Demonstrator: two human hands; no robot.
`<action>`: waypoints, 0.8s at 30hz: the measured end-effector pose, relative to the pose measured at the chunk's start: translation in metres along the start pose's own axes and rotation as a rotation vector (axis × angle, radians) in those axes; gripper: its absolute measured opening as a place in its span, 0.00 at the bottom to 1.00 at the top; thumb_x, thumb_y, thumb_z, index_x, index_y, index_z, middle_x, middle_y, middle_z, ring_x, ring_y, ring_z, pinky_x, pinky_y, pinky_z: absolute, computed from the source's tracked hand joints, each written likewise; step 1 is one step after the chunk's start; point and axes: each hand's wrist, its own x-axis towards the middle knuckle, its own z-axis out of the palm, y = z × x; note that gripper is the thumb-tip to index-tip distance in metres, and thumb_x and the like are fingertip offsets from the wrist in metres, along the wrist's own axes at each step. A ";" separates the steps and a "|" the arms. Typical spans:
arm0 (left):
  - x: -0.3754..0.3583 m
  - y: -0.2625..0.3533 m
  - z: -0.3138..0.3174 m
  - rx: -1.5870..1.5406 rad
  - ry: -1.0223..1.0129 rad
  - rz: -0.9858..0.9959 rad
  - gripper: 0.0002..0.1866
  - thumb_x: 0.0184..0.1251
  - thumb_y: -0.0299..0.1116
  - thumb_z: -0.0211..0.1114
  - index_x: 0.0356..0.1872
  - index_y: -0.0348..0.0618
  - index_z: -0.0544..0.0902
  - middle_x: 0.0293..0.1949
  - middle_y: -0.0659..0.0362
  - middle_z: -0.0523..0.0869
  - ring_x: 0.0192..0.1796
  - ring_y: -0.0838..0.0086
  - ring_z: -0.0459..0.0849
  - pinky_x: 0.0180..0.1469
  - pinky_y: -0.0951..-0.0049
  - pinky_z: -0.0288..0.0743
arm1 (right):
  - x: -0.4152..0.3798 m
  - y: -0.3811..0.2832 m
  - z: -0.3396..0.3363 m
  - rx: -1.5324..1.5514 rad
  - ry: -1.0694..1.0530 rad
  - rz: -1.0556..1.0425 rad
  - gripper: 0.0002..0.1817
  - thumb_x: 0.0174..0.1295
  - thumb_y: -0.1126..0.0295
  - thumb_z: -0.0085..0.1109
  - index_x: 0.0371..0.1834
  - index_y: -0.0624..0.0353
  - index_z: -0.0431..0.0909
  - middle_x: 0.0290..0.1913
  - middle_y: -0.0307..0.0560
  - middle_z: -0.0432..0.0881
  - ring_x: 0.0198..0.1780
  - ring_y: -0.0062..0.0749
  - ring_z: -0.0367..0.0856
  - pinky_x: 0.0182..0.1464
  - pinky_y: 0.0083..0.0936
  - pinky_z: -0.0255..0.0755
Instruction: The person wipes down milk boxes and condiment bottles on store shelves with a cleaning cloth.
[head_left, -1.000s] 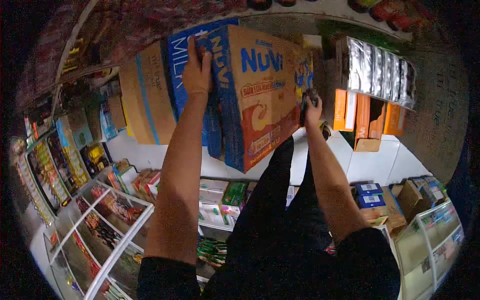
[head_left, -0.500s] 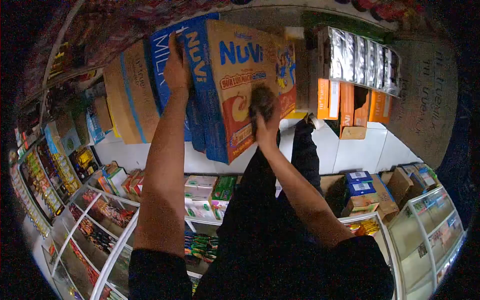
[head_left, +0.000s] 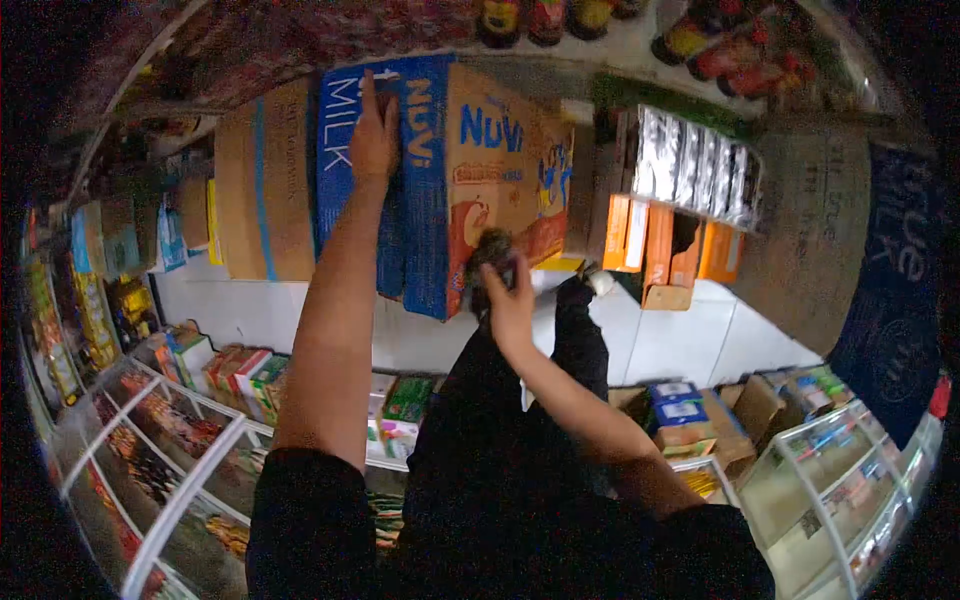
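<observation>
A large cardboard carton marked NuVi (head_left: 495, 175), blue on one side and orange and tan on the other, stands high up among stacked boxes. My left hand (head_left: 374, 140) lies flat with fingers spread against its blue side near the top. My right hand (head_left: 503, 287) presses a dark cloth (head_left: 489, 248) against the carton's lower front corner. A blue carton marked MILK (head_left: 340, 160) stands directly behind my left hand.
A tan carton (head_left: 262, 180) stands to the left, silver packs (head_left: 695, 165) over orange boxes (head_left: 660, 240) to the right. Below lie white-framed glass display cases (head_left: 180, 470), small blue boxes (head_left: 680, 405) and a white tiled surface (head_left: 680, 340). Bottles (head_left: 530, 18) line the top.
My right hand with the cloth slid from the carton's right edge across its front to the lower left corner. The left hand stayed on the blue side. The view shifted.
</observation>
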 end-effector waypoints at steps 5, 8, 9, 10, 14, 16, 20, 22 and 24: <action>0.003 -0.015 0.006 -0.506 0.056 0.013 0.33 0.62 0.52 0.45 0.65 0.50 0.46 0.53 0.42 0.69 0.52 0.54 0.72 0.51 0.65 0.64 | 0.001 -0.101 0.015 -0.499 -0.357 -0.803 0.33 0.39 0.72 0.65 0.54 0.57 0.65 0.51 0.56 0.66 0.55 0.51 0.63 0.56 0.35 0.58; 0.000 -0.051 0.022 -0.747 -0.122 -0.072 0.35 0.61 0.54 0.45 0.63 0.42 0.52 0.54 0.44 0.68 0.55 0.56 0.69 0.56 0.69 0.60 | 0.045 -0.143 0.031 -0.866 -0.280 -0.946 0.34 0.36 0.74 0.65 0.52 0.57 0.65 0.52 0.54 0.66 0.54 0.52 0.63 0.55 0.39 0.59; -0.002 -0.068 0.032 -0.879 -0.236 -0.062 0.36 0.61 0.55 0.45 0.61 0.37 0.55 0.54 0.46 0.69 0.56 0.59 0.68 0.57 0.70 0.58 | 0.066 -0.155 0.041 -0.843 -0.237 -0.924 0.33 0.35 0.74 0.65 0.52 0.57 0.65 0.52 0.54 0.67 0.53 0.53 0.63 0.55 0.40 0.59; -0.013 -0.084 0.044 -0.949 -0.307 -0.142 0.36 0.61 0.56 0.45 0.60 0.35 0.57 0.55 0.47 0.68 0.57 0.61 0.66 0.58 0.71 0.56 | 0.085 -0.166 0.047 -0.940 -0.208 -1.019 0.32 0.36 0.74 0.64 0.51 0.57 0.66 0.51 0.53 0.68 0.52 0.52 0.64 0.54 0.39 0.59; -0.125 -0.093 0.001 -1.115 -0.594 -0.366 0.35 0.60 0.55 0.46 0.59 0.35 0.60 0.57 0.52 0.65 0.57 0.67 0.65 0.59 0.71 0.55 | 0.113 -0.166 0.065 -1.222 -0.257 -1.160 0.30 0.38 0.76 0.60 0.51 0.56 0.66 0.46 0.53 0.72 0.52 0.48 0.65 0.53 0.37 0.61; -0.169 -0.104 0.003 -1.228 -0.543 -0.576 0.33 0.61 0.53 0.47 0.58 0.36 0.61 0.56 0.55 0.66 0.56 0.69 0.66 0.58 0.71 0.56 | 0.087 -0.155 0.064 -1.340 -0.368 -1.078 0.29 0.38 0.76 0.58 0.50 0.57 0.66 0.45 0.52 0.72 0.51 0.47 0.66 0.53 0.37 0.62; -0.216 -0.125 0.041 -1.547 -0.485 -0.634 0.27 0.61 0.47 0.50 0.55 0.37 0.64 0.54 0.57 0.68 0.55 0.70 0.67 0.59 0.71 0.56 | 0.024 -0.106 0.042 -1.374 -0.649 -1.107 0.28 0.35 0.76 0.55 0.48 0.56 0.69 0.42 0.48 0.74 0.46 0.43 0.69 0.50 0.33 0.65; -0.226 -0.107 0.048 -1.506 -0.236 -0.490 0.27 0.61 0.46 0.51 0.55 0.38 0.65 0.54 0.57 0.69 0.55 0.70 0.67 0.57 0.70 0.58 | 0.011 -0.103 0.044 -1.361 -0.743 -1.096 0.28 0.35 0.76 0.56 0.48 0.56 0.69 0.42 0.48 0.74 0.46 0.42 0.70 0.49 0.32 0.66; -0.227 -0.094 0.051 -1.438 0.002 -0.350 0.26 0.60 0.46 0.51 0.55 0.38 0.65 0.53 0.57 0.70 0.55 0.69 0.67 0.56 0.68 0.60 | 0.013 -0.114 0.047 -1.347 -0.847 -0.919 0.28 0.36 0.76 0.56 0.48 0.56 0.69 0.43 0.48 0.74 0.48 0.43 0.69 0.49 0.32 0.67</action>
